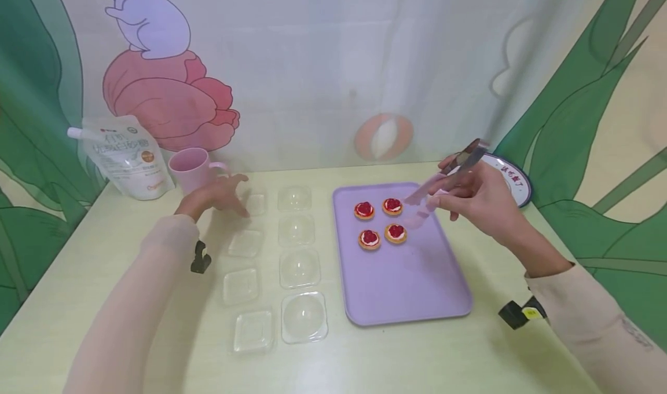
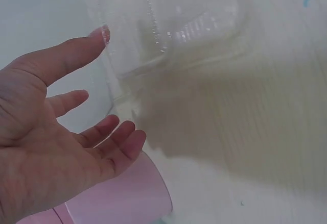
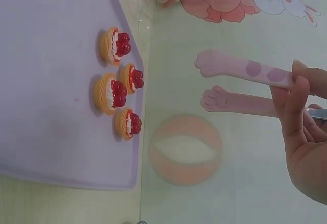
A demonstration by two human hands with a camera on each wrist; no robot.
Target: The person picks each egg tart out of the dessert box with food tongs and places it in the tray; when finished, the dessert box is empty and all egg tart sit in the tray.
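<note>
My right hand [image 1: 484, 200] holds tongs [image 3: 230, 65] with pink paw-shaped tips. Their tips stand apart with nothing between them, overlapping the right side of the purple tray [image 1: 406, 289] in the head view. Several small tarts [image 1: 369, 240] topped with red fruit and white cream sit towards the tray's back. At the back left, my left hand [image 1: 219, 196] is spread beside the farthest clear plastic container [image 1: 255, 204]. In the left wrist view its thumb tip is right at the clear edge, while the other fingers bend loosely near the pink mug [image 2: 127, 193].
Clear containers run front to back in two columns, shallower pieces [image 1: 253, 331] on the left and deeper ones [image 1: 304, 318] on the right. A white pouch [image 1: 127, 159] leans behind the mug. Behind my right hand lies a white plate [image 1: 513, 179] with a dark rim. A printed curtain [image 1: 302, 92] hangs behind.
</note>
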